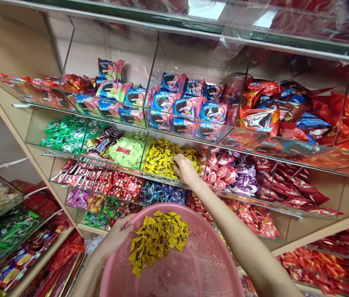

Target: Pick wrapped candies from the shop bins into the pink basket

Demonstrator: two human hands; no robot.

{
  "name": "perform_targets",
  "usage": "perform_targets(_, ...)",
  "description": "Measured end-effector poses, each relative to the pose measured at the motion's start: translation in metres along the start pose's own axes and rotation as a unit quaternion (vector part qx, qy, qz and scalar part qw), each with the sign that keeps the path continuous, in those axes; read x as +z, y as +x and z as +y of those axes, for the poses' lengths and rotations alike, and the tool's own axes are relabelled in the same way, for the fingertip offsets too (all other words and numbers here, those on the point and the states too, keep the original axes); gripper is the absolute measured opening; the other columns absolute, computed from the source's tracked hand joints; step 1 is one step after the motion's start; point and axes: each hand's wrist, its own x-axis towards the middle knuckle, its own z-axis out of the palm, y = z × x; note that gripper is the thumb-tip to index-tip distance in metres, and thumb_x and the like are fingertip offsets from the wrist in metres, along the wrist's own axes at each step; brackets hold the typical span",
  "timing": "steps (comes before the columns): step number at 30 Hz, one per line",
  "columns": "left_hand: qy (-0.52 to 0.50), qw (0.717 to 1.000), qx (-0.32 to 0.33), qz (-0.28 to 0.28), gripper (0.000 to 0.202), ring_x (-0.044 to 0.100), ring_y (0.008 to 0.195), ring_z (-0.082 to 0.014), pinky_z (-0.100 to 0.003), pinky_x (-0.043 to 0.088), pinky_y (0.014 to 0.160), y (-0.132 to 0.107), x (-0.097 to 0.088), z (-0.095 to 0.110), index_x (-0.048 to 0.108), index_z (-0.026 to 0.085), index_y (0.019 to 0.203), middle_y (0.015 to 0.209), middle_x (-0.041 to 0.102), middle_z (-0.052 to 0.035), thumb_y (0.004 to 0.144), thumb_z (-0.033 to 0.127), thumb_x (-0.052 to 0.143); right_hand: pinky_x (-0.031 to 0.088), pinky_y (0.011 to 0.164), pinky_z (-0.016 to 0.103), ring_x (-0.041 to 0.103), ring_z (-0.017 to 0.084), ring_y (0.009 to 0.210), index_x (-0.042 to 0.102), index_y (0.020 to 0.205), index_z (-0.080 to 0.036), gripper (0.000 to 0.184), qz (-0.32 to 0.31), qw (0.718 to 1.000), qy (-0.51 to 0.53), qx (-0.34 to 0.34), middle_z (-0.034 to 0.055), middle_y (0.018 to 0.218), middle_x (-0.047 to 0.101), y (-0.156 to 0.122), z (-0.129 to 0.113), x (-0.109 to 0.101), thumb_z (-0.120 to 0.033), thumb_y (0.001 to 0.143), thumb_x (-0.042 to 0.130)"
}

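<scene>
Left hand (pixel 119 233) clamped on pink basket (pixel 214 255) rim.
Right hand (pixel 186 169) curls fingertips into loosely heaped, yellow-wrapped candies (pixel 158 159); whether it grips any, I cannot tell.

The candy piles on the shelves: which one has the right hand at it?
The yellow-wrapped shelf candies, between the pale green packets and the pink-and-red candies. The right hand is at this pile and no other.

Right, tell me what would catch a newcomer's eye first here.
First, the round pink plastic basket at bottom centre, holding a heap of small yellow-wrapped sweets, the left hand on its rim. Above it, the right hand reaches into similar yellow-wrapped sweets on the shelf, below stacked blue-and-pink cookie packets.
</scene>
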Motion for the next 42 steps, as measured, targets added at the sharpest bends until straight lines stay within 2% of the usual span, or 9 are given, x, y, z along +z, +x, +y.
perform_targets(4, 0.005, 1.0, 0.008, -0.017, 0.053, 0.048, 0.116, -0.0241, -0.038, 0.03, 0.103, 0.001, 0.0, 0.0, 0.058, 0.012, 0.117, 0.122, 0.057, -0.0078, 0.068, 0.028, 0.047, 0.042, 0.077, 0.028, 0.055, 0.017, 0.088, 0.058, 0.102, -0.016, 0.031, 0.089, 0.99, 0.104, -0.037, 0.0079, 0.099, 0.058, -0.002, 0.006, 0.004, -0.006, 0.077, 0.043)
perform_targets(8, -0.005, 1.0, -0.009, -0.004, 0.054, 0.048, 0.115, -0.0244, -0.039, 0.03, 0.103, 0.001, 0.001, -0.002, 0.058, 0.011, 0.116, 0.121, 0.057, -0.0092, 0.067, 0.031, 0.049, 0.045, 0.073, 0.028, 0.055, 0.014, 0.075, 0.059, 0.101, -0.017, 0.026, 0.137, 0.969, 0.192, -0.076, 0.007, 0.101, 0.058, -0.007, 0.004, -0.001, -0.01, 0.079, 0.046)
perform_targets(11, -0.009, 1.0, -0.019, 0.006, 0.054, 0.048, 0.115, -0.0245, -0.039, 0.029, 0.104, 0.001, 0.0, -0.001, 0.058, 0.011, 0.116, 0.122, 0.057, -0.0099, 0.066, 0.031, 0.051, 0.046, 0.071, 0.028, 0.054, 0.013, 0.073, 0.059, 0.101, -0.019, 0.023, 0.171, 0.955, 0.226, -0.081, 0.0061, 0.102, 0.058, -0.018, -0.006, -0.014, -0.013, 0.082, 0.048)
perform_targets(14, -0.016, 1.0, -0.003, -0.009, 0.054, 0.049, 0.114, -0.0239, -0.039, 0.029, 0.104, 0.0, 0.0, 0.003, 0.058, 0.012, 0.117, 0.122, 0.057, -0.0085, 0.066, 0.029, 0.05, 0.046, 0.074, 0.029, 0.055, 0.014, 0.083, 0.058, 0.104, -0.022, 0.023, 0.178, 0.945, 0.261, -0.091, 0.0052, 0.106, 0.057, -0.041, -0.022, -0.026, -0.016, 0.084, 0.048)
perform_targets(18, -0.017, 1.0, -0.006, -0.012, 0.052, 0.049, 0.115, -0.0252, -0.039, 0.03, 0.103, 0.0, -0.001, 0.01, 0.061, 0.014, 0.113, 0.12, 0.058, -0.0071, 0.065, 0.028, 0.05, 0.045, 0.083, 0.031, 0.052, 0.016, 0.1, 0.056, 0.109, -0.025, 0.026, 0.098, 0.94, 0.305, -0.119, 0.0046, 0.109, 0.057, -0.081, -0.038, -0.021, -0.016, 0.086, 0.048)
perform_targets(22, -0.004, 1.0, -0.02, 0.003, 0.051, 0.049, 0.115, -0.0248, -0.038, 0.031, 0.103, -0.001, -0.001, 0.012, 0.061, 0.015, 0.112, 0.12, 0.059, -0.0069, 0.064, 0.029, 0.051, 0.044, 0.088, 0.033, 0.053, 0.016, 0.102, 0.055, 0.111, -0.023, 0.026, -0.019, 0.94, 0.32, -0.121, 0.0071, 0.107, 0.057, -0.113, -0.029, 0.016, -0.017, 0.088, 0.044)
perform_targets(27, -0.012, 0.999, -0.022, 0.019, 0.048, 0.052, 0.112, -0.0248, -0.038, 0.034, 0.101, -0.004, -0.002, 0.019, 0.065, 0.017, 0.107, 0.115, 0.062, -0.006, 0.062, 0.032, 0.054, 0.045, 0.086, 0.033, 0.054, 0.016, 0.098, 0.056, 0.11, -0.022, 0.025, -0.089, 0.945, 0.299, -0.103, 0.0076, 0.105, 0.058, -0.128, -0.01, 0.052, -0.018, 0.087, 0.044)
perform_targets(33, -0.027, 0.999, -0.022, 0.019, 0.045, 0.052, 0.112, -0.0251, -0.035, 0.036, 0.099, -0.006, -0.002, 0.026, 0.067, 0.018, 0.102, 0.113, 0.063, -0.0041, 0.061, 0.033, 0.057, 0.044, 0.089, 0.034, 0.053, 0.017, 0.101, 0.055, 0.109, -0.02, 0.025, -0.122, 0.943, 0.288, -0.114, 0.0083, 0.107, 0.058, -0.129, -0.013, 0.054, -0.016, 0.086, 0.045)
perform_targets(42, -0.04, 0.999, -0.024, 0.017, 0.049, 0.05, 0.114, -0.026, -0.037, 0.034, 0.102, -0.004, -0.001, 0.016, 0.065, 0.016, 0.106, 0.116, 0.061, -0.0055, 0.061, 0.035, 0.059, 0.045, 0.087, 0.034, 0.054, 0.017, 0.1, 0.054, 0.109, -0.021, 0.026, -0.148, 0.947, 0.269, -0.097, 0.0076, 0.106, 0.057, -0.144, 0.003, 0.05, -0.017, 0.087, 0.043)
